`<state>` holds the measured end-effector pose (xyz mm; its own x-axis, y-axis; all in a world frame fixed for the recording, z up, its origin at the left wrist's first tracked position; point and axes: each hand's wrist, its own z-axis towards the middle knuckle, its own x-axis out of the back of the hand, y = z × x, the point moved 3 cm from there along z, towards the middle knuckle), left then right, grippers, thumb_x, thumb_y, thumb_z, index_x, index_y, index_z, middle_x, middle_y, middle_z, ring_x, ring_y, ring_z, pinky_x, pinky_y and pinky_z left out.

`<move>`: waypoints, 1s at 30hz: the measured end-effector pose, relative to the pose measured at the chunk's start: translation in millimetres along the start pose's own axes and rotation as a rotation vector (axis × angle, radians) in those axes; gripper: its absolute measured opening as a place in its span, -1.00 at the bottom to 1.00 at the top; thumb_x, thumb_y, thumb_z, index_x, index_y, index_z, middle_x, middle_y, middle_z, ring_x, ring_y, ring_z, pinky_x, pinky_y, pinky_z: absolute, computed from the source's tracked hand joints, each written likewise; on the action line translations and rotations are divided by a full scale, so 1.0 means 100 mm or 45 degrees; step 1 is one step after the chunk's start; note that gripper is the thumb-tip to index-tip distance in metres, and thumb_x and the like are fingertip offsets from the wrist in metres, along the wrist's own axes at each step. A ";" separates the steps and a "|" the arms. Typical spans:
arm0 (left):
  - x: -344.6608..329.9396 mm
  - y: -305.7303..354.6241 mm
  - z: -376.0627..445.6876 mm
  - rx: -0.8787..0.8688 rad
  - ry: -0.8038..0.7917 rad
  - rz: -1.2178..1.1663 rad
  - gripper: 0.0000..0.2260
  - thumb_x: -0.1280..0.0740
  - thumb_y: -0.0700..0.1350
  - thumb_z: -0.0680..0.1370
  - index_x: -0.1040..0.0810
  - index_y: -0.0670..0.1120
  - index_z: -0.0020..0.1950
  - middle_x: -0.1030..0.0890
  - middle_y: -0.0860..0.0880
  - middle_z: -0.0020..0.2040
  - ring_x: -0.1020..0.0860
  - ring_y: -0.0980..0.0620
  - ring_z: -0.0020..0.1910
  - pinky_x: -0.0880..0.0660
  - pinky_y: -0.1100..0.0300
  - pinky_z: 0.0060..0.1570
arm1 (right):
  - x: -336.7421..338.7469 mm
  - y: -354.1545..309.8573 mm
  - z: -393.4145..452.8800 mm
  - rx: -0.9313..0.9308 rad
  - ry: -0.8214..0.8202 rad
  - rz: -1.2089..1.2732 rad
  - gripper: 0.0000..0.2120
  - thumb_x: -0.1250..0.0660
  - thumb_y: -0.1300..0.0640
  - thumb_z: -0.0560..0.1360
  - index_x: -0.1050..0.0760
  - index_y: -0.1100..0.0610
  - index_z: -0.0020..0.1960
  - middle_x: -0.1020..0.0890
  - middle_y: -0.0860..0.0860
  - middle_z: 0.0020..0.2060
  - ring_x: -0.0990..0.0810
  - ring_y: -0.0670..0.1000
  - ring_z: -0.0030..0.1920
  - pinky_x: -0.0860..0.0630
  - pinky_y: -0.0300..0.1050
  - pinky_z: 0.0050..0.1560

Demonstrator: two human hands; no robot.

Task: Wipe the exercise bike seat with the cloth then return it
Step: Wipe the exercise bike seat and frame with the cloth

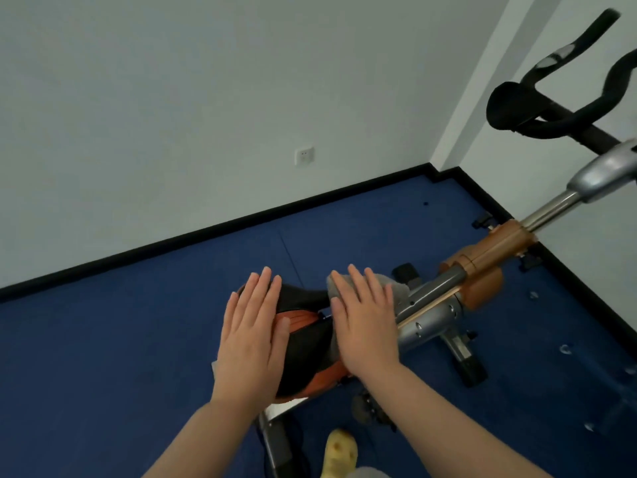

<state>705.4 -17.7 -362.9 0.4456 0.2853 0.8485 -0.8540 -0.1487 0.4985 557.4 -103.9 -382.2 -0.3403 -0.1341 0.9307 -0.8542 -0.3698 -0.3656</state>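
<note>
The black and orange bike seat (303, 343) sits low in the middle of the view. My left hand (251, 336) lies flat on the seat's left side, fingers straight and together. My right hand (365, 326) lies flat on a grey cloth (396, 291) that drapes over the seat's right side and nose. The cloth shows past my fingertips and under my palm. Neither hand curls around anything.
The bike's silver and orange frame (482, 263) runs up to the right toward the black handlebars (565, 108). Blue floor (103, 357) surrounds the bike, with white walls close behind. A foot in a yellow slipper (339, 450) stands near the bike's rear leg (275, 439).
</note>
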 end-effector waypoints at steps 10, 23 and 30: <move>-0.05 -0.12 0.06 0.098 -0.045 -0.047 -0.53 0.02 0.10 0.57 -0.21 0.05 0.48 -0.18 0.15 0.50 0.02 0.25 0.49 0.21 0.22 0.47 | 0.03 0.26 0.06 0.294 -0.098 -0.026 -0.50 0.20 -0.14 0.62 0.01 -0.14 0.55 -0.09 -0.13 0.55 0.10 -0.09 0.56 0.16 0.01 0.53; 0.13 -0.37 0.09 -0.170 -0.268 -0.254 -0.49 0.15 0.15 0.57 -0.23 0.03 0.46 -0.18 0.16 0.49 0.01 0.30 0.48 0.04 0.17 0.47 | -0.32 -0.72 -0.78 -0.081 -0.028 0.455 -0.54 0.15 -0.09 0.62 0.11 -0.26 0.50 0.18 -0.29 0.53 0.31 -0.17 0.52 0.24 -0.06 0.53; 0.23 -0.61 0.18 -0.440 -0.490 -0.434 -0.51 0.13 0.14 0.57 -0.18 0.05 0.48 -0.13 0.21 0.49 0.03 0.31 0.48 0.04 0.18 0.48 | -0.26 -0.65 -0.72 -0.267 0.124 0.494 -0.58 0.13 -0.05 0.66 -0.07 -0.21 0.51 0.05 -0.26 0.54 0.22 -0.24 0.52 0.11 0.08 0.55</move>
<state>772.8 -19.1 -371.2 0.7184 -0.1089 0.6870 -0.6556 0.2243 0.7210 593.0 -10.4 -383.7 -0.6778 -0.1348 0.7228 -0.7141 -0.1138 -0.6908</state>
